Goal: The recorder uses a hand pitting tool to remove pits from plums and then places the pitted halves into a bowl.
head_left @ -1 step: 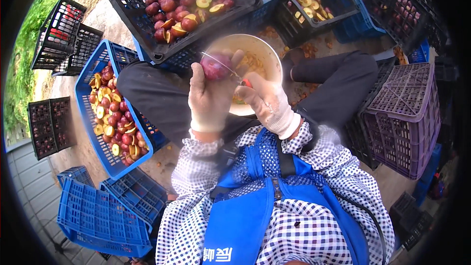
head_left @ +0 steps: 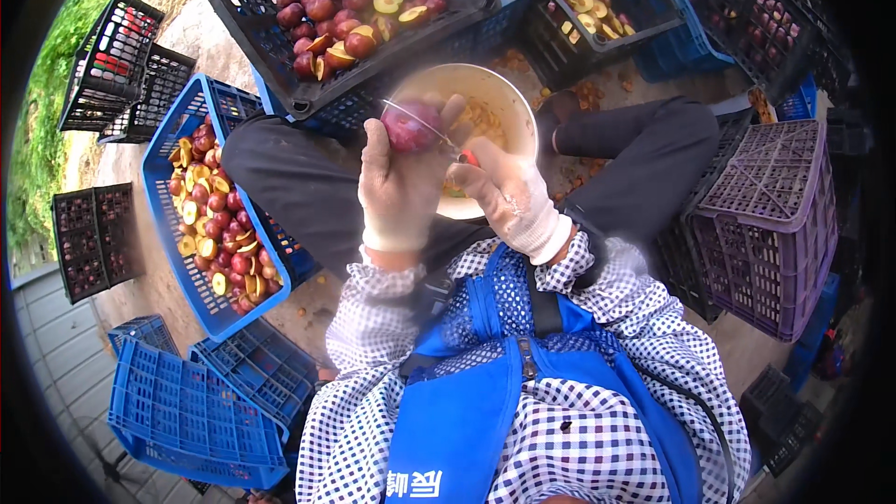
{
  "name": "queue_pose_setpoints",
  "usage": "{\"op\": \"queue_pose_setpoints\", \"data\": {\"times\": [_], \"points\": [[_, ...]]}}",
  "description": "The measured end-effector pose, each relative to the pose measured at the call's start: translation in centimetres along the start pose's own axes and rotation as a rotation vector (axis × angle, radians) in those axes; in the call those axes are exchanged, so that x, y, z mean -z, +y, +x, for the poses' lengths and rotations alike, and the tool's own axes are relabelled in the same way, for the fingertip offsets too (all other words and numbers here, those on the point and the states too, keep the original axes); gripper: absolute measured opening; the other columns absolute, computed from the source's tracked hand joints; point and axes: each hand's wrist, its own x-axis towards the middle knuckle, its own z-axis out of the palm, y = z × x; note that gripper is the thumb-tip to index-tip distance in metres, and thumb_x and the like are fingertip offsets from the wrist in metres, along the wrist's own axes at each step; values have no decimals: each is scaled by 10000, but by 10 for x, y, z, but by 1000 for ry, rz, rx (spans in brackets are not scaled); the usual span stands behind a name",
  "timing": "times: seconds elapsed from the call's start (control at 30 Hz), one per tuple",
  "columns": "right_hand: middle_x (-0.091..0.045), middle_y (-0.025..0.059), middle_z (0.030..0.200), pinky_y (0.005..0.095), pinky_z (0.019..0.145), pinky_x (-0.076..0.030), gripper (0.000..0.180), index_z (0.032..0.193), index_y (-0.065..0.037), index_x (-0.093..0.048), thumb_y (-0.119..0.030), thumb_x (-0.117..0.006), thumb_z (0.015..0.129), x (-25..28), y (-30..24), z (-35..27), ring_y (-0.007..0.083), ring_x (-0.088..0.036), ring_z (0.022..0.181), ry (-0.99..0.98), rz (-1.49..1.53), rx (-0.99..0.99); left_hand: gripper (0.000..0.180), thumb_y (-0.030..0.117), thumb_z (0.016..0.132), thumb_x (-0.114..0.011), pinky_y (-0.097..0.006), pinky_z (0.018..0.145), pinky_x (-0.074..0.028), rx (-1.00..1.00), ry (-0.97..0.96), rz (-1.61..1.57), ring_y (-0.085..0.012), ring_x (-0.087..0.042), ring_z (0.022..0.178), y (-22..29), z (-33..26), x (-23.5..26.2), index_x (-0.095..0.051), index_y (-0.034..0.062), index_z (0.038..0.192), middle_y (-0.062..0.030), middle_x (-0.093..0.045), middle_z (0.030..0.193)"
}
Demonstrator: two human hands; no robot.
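Note:
My left hand (head_left: pixel 399 191), in a pale work glove, holds a whole red plum (head_left: pixel 407 129) between thumb and fingers. A small knife (head_left: pixel 422 119) with a thin blade lies across the plum's upper side. Its red handle sits in my gloved right hand (head_left: pixel 509 196), whose fingers are closed round it. Whether the blade has cut into the skin, I cannot tell. Just beyond and below both hands stands a cream-coloured bucket (head_left: pixel 528 121) with yellowish plum scraps inside, partly hidden by the hands.
A black crate (head_left: pixel 373 70) of whole and cut plums stands in front. To the left, a blue crate (head_left: pixel 161 189) holds halved plums; another black crate (head_left: pixel 644 23) with cut pieces is at far right. Stacked purple crates (head_left: pixel 770 224) stand right, upturned blue crates (head_left: pixel 191 411) lower left.

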Motion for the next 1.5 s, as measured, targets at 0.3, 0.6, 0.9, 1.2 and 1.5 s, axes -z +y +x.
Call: {"op": "queue_pose_setpoints", "data": {"times": [0.3,0.6,0.9,1.2,1.5], "points": [[-663,240,844,441,666,-506,265,1051,-6,-619,-251,-665,960,-13,-2,-3,423,-660,801,-31,20,-55,619,471,1053,-391,-497,1140,-327,-11,41,303,-388,-506,1295,-1,-11,-5,-396,-41,1401,-186,-551,1307],[-686,104,967,340,858,-479,308,1135,-11,-631,-291,-601,1011,-14,8,0,194,-637,949,-281,485,-282,578,479,1032,-407,-463,1089,-398,-29,91,426,-370,-584,1200,-1,-11,-14,-478,-23,1310,-204,-642,1180],[-666,39,954,282,823,-477,385,1175,6,-620,-345,-567,1027,16,17,11,143,-614,898,-458,551,-365,586,438,925,-627,-408,1085,-404,-54,22,1121,-295,-591,1192,19,-4,-28,-512,-19,1271,-173,-658,1145],[-651,46,1067,318,883,-468,400,1204,-15,-604,-368,-570,1019,17,40,15,146,-590,999,-532,569,-346,482,159,801,-734,-318,917,-516,12,96,1470,-209,-660,992,25,4,-41,-573,-13,1222,-118,-678,1093],[-618,60,1222,297,982,-446,629,1357,-7,-520,-516,-567,989,-4,40,10,135,-575,1128,-487,823,-350,563,301,734,-799,-306,957,-479,100,147,1569,-212,-616,1084,34,9,-56,-600,-2,1164,-140,-663,1118]]}}
